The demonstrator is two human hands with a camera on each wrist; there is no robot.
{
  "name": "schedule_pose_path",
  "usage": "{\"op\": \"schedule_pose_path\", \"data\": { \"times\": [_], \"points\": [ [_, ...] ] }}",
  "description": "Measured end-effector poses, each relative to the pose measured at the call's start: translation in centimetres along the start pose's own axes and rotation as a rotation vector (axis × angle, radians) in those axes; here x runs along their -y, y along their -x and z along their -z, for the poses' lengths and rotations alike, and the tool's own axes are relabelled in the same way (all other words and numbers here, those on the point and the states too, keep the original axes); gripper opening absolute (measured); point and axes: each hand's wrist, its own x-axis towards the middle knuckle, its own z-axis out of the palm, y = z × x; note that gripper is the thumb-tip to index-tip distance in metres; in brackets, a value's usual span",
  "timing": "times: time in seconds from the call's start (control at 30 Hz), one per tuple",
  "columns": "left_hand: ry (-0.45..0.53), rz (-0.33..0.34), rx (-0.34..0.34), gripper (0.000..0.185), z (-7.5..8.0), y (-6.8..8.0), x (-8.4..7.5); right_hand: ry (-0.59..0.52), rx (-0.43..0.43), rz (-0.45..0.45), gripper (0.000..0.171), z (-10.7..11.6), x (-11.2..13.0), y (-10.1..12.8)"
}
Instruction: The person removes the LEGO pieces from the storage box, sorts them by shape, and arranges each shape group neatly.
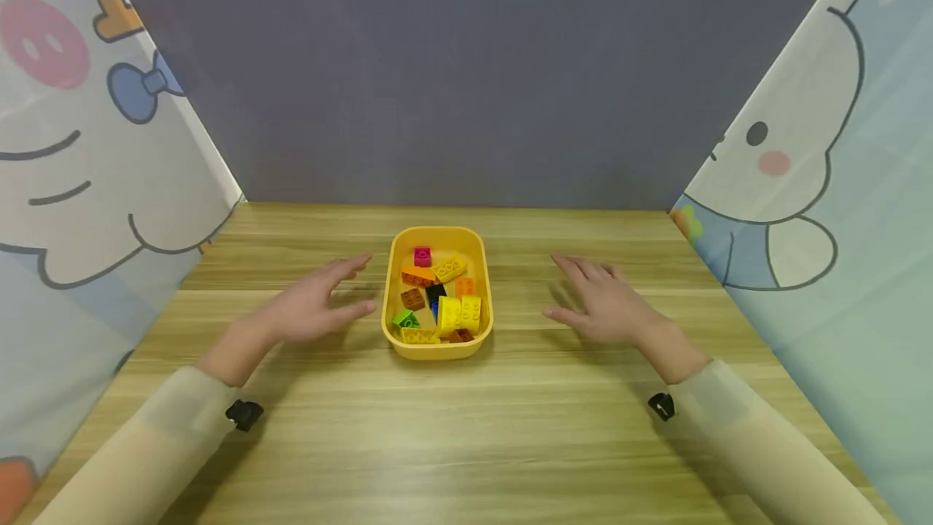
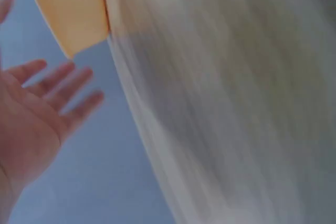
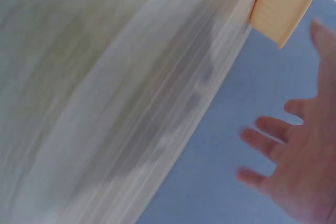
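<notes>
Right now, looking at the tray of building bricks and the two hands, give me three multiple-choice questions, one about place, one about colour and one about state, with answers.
1. Where is the yellow tray?
A. Between the two hands
B. Left of both hands
C. At the table's near edge

2. What colour is the brick at the tray's far end?
A. White
B. Pink
C. Blue

3. How is the left hand?
A. Gripping a brick
B. Open, holding nothing
C. Inside the tray

Answers:
1 A, the left hand and right hand flank it.
2 B, it is magenta pink.
3 B, fingers straight beside the tray.
</notes>
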Motion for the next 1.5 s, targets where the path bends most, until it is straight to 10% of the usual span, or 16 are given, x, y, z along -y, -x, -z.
{"op": "schedule_pose_path", "data": {
  "times": [0.37, 1.07, 1.5],
  "points": [
    [0.314, -0.034, 0.118, 0.096, -1.5, -2.7, 1.1, -0.088, -0.048, 0.048, 0.084, 0.2, 1.1, -1.4],
    [0.355, 0.010, 0.228, 0.099, -1.4, -3.0, 1.3, -0.150, -0.016, 0.038, 0.081, 1.4, 3.7, -3.8],
    [0.412, 0.034, 0.273, 0.099, -1.4, -3.3, 1.5, -0.506, -0.061, 0.179, 0.043, 0.8, 5.8, -9.8]
  ]
}}
